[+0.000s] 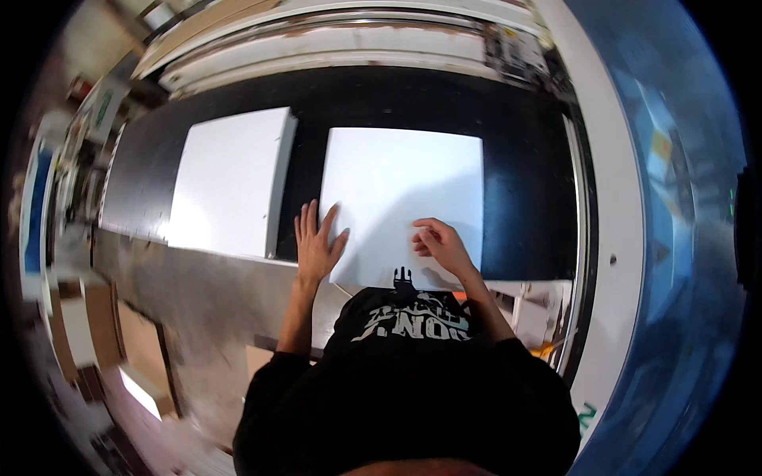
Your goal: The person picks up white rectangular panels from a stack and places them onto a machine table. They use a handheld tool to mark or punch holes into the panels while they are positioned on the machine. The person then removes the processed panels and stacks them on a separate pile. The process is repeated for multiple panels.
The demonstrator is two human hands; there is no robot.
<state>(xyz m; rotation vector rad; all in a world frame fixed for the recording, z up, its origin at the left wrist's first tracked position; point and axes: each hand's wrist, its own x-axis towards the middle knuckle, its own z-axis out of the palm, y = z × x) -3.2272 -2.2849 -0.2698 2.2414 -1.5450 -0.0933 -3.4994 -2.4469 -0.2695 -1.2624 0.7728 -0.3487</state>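
Touching perhaps one of two panels, two hands

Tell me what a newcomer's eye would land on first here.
Probably the bright white rectangular panel in the middle, with the person's left-hand grip spread at its left edge and the loosely curled right-hand grip over its lower right. Next, the thick white rectangular slab to its left, both against a black flat surface. A blurred, glossy blue band curves down the far right.
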